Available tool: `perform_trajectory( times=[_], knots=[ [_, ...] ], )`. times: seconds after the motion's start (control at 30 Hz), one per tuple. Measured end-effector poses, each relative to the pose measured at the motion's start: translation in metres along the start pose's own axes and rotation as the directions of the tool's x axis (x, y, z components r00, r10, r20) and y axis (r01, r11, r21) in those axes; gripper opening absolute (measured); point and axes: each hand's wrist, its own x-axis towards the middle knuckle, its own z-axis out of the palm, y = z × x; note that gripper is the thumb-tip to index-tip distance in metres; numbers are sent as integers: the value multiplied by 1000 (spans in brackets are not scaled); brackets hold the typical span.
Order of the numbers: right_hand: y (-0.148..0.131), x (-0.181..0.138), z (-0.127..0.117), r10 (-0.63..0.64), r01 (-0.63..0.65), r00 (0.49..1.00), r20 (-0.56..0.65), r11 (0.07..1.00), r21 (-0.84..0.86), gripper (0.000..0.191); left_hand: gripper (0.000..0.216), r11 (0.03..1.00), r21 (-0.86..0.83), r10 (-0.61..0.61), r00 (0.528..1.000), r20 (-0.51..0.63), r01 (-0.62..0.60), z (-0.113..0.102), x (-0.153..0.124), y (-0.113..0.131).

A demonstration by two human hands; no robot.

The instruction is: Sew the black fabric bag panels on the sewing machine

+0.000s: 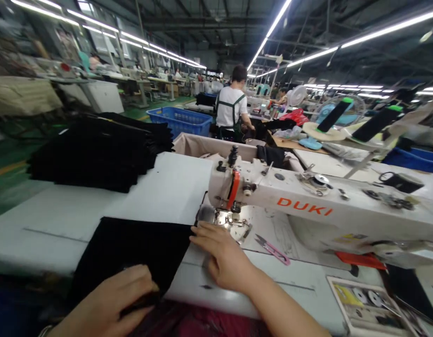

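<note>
A black fabric piece point(139, 248) lies on the white sewing table in front of me, its right corner close to the needle area of a white sewing machine point(265, 192). My left hand point(120, 297) is closed at the near edge of the cloth, with dark fabric between thumb and fingers. Stretched flat, the fingers of my right hand point(225, 257) touch the cloth's right corner, beside the metal needle plate point(233, 227). Pink thread snips point(274, 250) lie on the machine bed to the right of that hand.
A stack of black fabric pieces point(97, 150) stands at the table's back left. Behind the machine are a beige cloth-lined bin point(188, 145), a blue basket point(179, 121) and a co-worker point(232, 105). A tray with bobbins point(367, 304) sits at the lower right, thread cones point(335, 114) behind.
</note>
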Motion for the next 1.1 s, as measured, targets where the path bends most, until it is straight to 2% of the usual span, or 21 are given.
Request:
perform_trajectory(
  times=[0.03, 0.07, 0.1, 0.17, 0.23, 0.27, 0.3, 0.33, 0.37, 0.4, 0.43, 0.53, 0.7, 0.83, 0.93, 1.03, 1.07, 1.1],
  knots=[
    [-12, 3, 3, 13, -14, 1000, 15, 998, 61, 71, 16, 981, -135, -146, 988, -42, 139, -13, -2, 9],
    [-23, 6, 5, 45, -47, 999, 15, 992, 121, 61, 18, 919, -295, -292, 954, -64, 262, -26, -2, 18],
    [-33, 9, 7, 88, -88, 996, 4, 980, 180, 44, 26, 813, -467, -415, 909, -48, 347, -39, -1, 26],
    [-47, 12, 9, 162, -143, 986, -43, 948, 284, 6, 39, 521, -740, -582, 811, 58, 427, -60, 0, 39],
    [-52, 14, 8, 193, -150, 978, -82, 919, 364, 13, 44, 267, -872, -638, 753, 158, 410, -74, -1, 49],
    [-53, 14, 7, 201, -151, 975, -89, 906, 396, 6, 44, 186, -905, -642, 744, 184, 384, -77, -2, 53],
    [-54, 14, 7, 213, -159, 974, -84, 894, 419, 9, 44, 134, -926, -637, 746, 193, 354, -80, -3, 57],
    [-54, 15, 7, 227, -176, 971, -69, 885, 432, 27, 43, 100, -939, -624, 756, 199, 329, -81, -4, 59],
    [-53, 16, 7, 242, -195, 969, -51, 877, 440, 44, 41, 77, -947, -609, 767, 203, 312, -81, -5, 61],
    [-53, 17, 8, 251, -209, 967, -35, 869, 448, 54, 38, 60, -952, -595, 776, 207, 300, -81, -5, 62],
    [-53, 19, 9, 251, -215, 968, -17, 861, 462, 52, 35, 49, -955, -584, 784, 210, 292, -80, -6, 62],
    [-54, 25, 12, 260, -245, 964, 57, 783, 571, 16, 30, 32, -964, -573, 795, 200, 265, -78, -10, 59],
    [-52, 27, 11, 379, -350, 911, 161, 505, 789, 29, 29, -15, -974, -639, 747, 183, 226, -81, -23, 46],
    [-53, 25, 10, 388, -370, 899, 201, 430, 823, 29, 31, -62, -980, -671, 719, 181, 189, -80, -28, 40],
    [-53, 27, 14, 397, -383, 888, 232, 361, 850, 32, 39, -62, -979, -694, 697, 182, 194, -76, -27, 37],
    [-47, 29, 17, 431, -380, 877, 213, 352, 855, 35, 50, -23, -971, -753, 635, 173, 237, -80, -33, 26],
    [-43, 28, 17, 449, -380, 873, 189, 385, 841, 35, 53, 14, -966, -788, 598, 147, 257, -86, -39, 19],
    [-37, 26, 15, 468, -384, 869, 159, 436, 814, 35, 54, 90, -958, -837, 541, 75, 271, -95, -49, 10]
  ],
)
